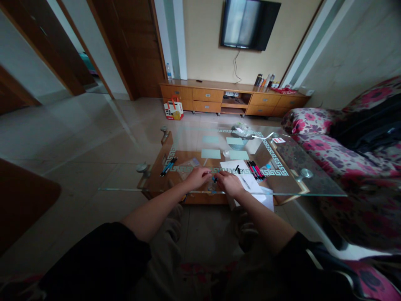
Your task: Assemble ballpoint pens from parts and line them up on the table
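Note:
Both my hands meet at the near edge of a glass coffee table (300, 184). My left hand (197, 177) and my right hand (228, 183) pinch a small dark pen-like object (214, 179) between their fingertips; its exact shape is too small to tell. White paper sheets (250, 182) lie under and beside my right hand. A bunch of red and black pens (255, 169) rests just right of it. Another small bunch of dark and blue pens (168, 166) lies to the left.
Several pale green cards (210, 153) lie on the glass farther out, with a crumpled plastic bag (242, 130) beyond. A floral sofa (338, 159) borders the right side. A wooden TV cabinet (232, 98) and a red-white bag (173, 109) stand by the far wall.

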The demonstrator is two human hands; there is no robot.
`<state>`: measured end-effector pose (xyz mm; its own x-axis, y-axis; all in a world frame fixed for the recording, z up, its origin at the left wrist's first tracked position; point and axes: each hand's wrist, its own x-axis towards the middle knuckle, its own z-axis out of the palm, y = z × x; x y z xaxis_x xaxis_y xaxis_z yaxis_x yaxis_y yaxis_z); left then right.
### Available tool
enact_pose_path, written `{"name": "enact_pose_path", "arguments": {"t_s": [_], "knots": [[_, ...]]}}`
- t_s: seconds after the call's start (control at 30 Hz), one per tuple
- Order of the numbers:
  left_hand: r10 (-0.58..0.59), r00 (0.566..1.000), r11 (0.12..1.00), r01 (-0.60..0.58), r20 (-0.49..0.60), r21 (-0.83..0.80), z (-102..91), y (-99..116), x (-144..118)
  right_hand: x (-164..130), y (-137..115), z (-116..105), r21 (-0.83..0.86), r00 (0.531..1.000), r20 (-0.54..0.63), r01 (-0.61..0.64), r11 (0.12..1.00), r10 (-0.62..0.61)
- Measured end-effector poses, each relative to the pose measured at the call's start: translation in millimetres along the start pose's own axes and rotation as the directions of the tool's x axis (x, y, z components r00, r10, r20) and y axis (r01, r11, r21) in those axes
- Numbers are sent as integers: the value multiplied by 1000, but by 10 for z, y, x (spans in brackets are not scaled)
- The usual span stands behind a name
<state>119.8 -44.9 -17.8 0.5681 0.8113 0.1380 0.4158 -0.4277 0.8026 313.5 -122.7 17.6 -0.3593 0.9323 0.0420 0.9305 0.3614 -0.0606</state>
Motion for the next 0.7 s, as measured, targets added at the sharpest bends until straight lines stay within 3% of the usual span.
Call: {"name": "enact_pose_path", "arguments": {"t_s": [0.4, 0.7], "knots": [[28, 999, 980, -21, -35, 199, 150, -66, 102, -1, 71, 84, 66, 998, -37, -53, 996, 56], [-19, 998, 993, 26, -66, 111, 188, -117, 119, -35, 93, 46, 95, 989, -65, -128, 987, 135]]}}
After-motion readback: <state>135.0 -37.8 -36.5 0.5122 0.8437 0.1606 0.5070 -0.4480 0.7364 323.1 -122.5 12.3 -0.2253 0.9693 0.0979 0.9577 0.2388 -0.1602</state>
